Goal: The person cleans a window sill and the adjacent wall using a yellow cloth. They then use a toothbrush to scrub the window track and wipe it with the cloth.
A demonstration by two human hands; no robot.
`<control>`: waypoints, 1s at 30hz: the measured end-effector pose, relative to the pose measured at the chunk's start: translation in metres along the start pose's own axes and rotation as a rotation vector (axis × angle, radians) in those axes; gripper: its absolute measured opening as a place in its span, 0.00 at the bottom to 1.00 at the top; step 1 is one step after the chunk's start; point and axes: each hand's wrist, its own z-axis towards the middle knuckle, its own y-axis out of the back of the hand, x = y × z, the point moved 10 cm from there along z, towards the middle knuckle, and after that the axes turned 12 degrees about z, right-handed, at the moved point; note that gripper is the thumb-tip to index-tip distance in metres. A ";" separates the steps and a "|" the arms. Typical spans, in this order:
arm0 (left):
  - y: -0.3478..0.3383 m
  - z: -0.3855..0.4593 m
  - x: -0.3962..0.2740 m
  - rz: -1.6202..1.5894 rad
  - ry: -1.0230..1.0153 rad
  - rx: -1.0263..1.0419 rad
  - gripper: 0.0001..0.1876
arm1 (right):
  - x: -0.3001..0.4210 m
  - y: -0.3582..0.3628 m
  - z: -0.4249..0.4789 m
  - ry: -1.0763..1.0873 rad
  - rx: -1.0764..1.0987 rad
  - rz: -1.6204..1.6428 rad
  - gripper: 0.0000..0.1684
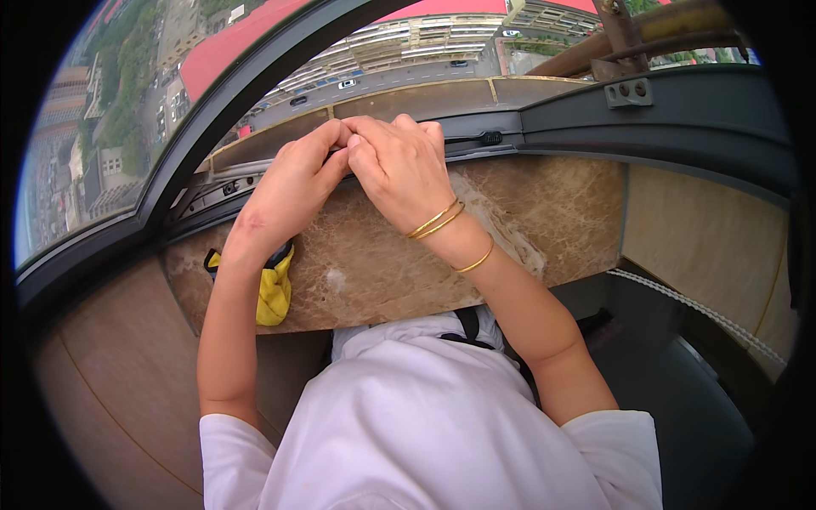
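My left hand (299, 169) and my right hand (405, 162) meet over the sill-side track of an open window, fingers curled and touching. A small black brush (489, 138), shaped like a toothbrush, sticks out to the right from under my right hand, its bristled head over the dark window frame; my fingers hide most of its handle. Something dark shows between my left thumb and forefinger, too covered to identify. Gold bangles circle my right wrist. Beneath my left wrist, a yellow cloth (274, 296) with dark edging lies on the brown marble sill (395, 255).
The tilted window sash (255, 83) arches over the left side. Metal stay hardware (233, 187) sits left of my hands. Outside, a ledge (408, 99) runs above a street far below. A rusty pipe (676, 29) is at upper right; a white beaded cord (695, 309) hangs at right.
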 end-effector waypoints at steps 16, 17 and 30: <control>-0.021 -0.007 -0.015 0.192 0.015 -0.103 0.10 | -0.017 0.003 0.010 -0.046 0.106 -0.239 0.24; -0.023 -0.005 -0.021 0.240 -0.004 -0.114 0.10 | -0.022 0.006 0.010 -0.082 0.125 -0.218 0.26; -0.003 -0.012 -0.028 0.339 -0.037 -0.108 0.11 | -0.011 0.000 0.012 -0.108 0.072 -0.128 0.28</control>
